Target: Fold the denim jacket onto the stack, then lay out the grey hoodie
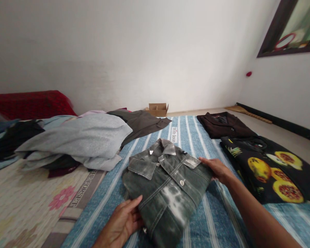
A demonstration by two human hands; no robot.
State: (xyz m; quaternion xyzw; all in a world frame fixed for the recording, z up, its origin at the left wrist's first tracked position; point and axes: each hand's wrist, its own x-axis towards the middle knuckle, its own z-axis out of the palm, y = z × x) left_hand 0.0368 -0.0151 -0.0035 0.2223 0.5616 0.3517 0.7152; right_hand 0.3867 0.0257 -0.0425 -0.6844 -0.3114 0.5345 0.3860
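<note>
A folded grey-green tie-dye denim jacket [167, 186] lies on the blue striped sheet in front of me, collar at the far end and buttons facing up. My left hand [125, 218] grips its near left edge, thumb on top and fingers curled at the side. On the opposite edge, by the chest pocket, my right hand [218, 169] pinches the cloth, its thumb above and the other fingers partly hidden beneath. The jacket's lowest part runs toward the bottom of the view.
To the right lie a folded dark brown garment [222, 125] and a folded black fruit-print shirt [263, 172]. A loose clothes heap [85, 137] covers the left side. A small cardboard box [157, 109] stands by the wall. Beneath everything spreads the striped sheet [93, 220].
</note>
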